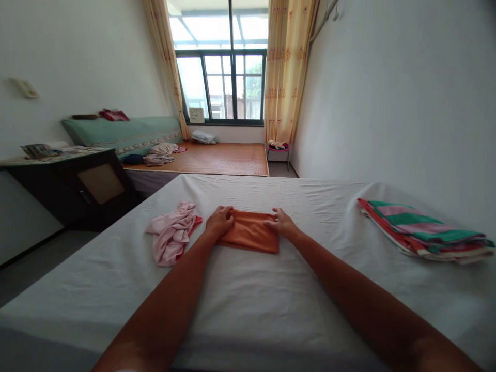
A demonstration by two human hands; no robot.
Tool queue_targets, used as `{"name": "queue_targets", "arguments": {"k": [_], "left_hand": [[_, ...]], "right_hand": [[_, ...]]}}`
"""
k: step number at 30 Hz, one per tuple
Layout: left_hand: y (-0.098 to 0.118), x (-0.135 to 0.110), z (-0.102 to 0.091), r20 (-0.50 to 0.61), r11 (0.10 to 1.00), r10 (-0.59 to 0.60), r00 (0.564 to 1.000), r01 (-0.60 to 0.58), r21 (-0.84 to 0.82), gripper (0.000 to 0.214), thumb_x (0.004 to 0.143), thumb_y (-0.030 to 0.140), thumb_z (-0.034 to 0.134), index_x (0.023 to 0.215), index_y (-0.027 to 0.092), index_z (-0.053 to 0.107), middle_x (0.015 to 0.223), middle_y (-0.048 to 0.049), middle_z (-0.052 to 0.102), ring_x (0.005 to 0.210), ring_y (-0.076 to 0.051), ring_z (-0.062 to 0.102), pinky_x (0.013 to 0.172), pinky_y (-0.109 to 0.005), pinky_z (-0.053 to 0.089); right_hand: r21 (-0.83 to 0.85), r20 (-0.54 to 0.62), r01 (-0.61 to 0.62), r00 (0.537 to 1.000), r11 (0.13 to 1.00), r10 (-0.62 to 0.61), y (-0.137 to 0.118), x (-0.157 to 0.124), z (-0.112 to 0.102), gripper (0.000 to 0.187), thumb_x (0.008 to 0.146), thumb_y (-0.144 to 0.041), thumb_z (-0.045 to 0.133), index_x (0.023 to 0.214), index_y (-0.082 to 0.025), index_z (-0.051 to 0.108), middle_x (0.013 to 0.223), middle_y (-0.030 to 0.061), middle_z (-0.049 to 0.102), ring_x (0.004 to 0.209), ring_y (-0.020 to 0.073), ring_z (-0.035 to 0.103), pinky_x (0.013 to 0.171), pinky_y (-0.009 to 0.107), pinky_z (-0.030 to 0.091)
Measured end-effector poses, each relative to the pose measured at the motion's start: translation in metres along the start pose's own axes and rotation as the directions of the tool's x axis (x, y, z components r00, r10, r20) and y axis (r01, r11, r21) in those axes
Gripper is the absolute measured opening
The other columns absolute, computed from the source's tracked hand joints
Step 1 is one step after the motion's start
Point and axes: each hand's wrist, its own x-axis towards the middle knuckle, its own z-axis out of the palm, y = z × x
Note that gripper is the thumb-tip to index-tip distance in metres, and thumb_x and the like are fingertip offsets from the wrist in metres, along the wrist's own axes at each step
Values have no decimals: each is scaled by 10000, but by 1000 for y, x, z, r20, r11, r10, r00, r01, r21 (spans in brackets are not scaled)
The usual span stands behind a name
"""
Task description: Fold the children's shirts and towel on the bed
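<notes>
White sheet [248, 302] bears orange cloth [251, 231], long axis sideways; left hand [220, 221] and right hand [284, 225] seemingly pinch corners.

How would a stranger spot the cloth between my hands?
Find the white sheet in front. Between the crumpled pink cloth and the folded striped pile, your left hand and right hand touch an orange cloth: plain, rectangular, neither rumpled like one nor striped like the other.
</notes>
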Motion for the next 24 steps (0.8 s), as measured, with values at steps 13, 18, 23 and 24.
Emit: {"name": "queue_targets", "arguments": {"k": [13,18,23,24], "left_hand": [[6,-3,-5,22,1000,1,1000,-1,0,442,847,338,493,1274,245,559,1244,-78,565,980,-216,630,854,-310,474],[-1,6,-1,0,992,-11,1000,11,-129,490,901,462,421,1317,215,501,1225,-78,582,876,-163,644,853,-294,468],[-8,12,0,64,998,-2,998,7,-66,463,904,449,382,1266,204,536,1249,-76,560,879,-158,651,854,-292,468],[-8,13,-1,72,999,4,997,-1,-47,460,905,449,371,1255,205,544,1250,-75,557,884,-160,653,848,-290,472]], "right_hand": [[219,177,6,983,976,-46,-28,-13,-7,255,627,-320,720,796,-198,572,792,6,631,737,166,573,624,268,476],[450,-5,131,990,883,-144,-51,-24,-51,182,652,-253,611,809,-212,528,759,-40,585,699,135,549,621,240,465],[575,30,31,998,817,-59,-36,-31,-103,298,636,-233,612,917,-210,515,849,-19,636,772,158,593,676,265,492],[555,58,-9,998,832,-28,-29,-31,-108,306,618,-209,612,908,-203,515,854,-8,646,785,169,599,687,278,497]]}}
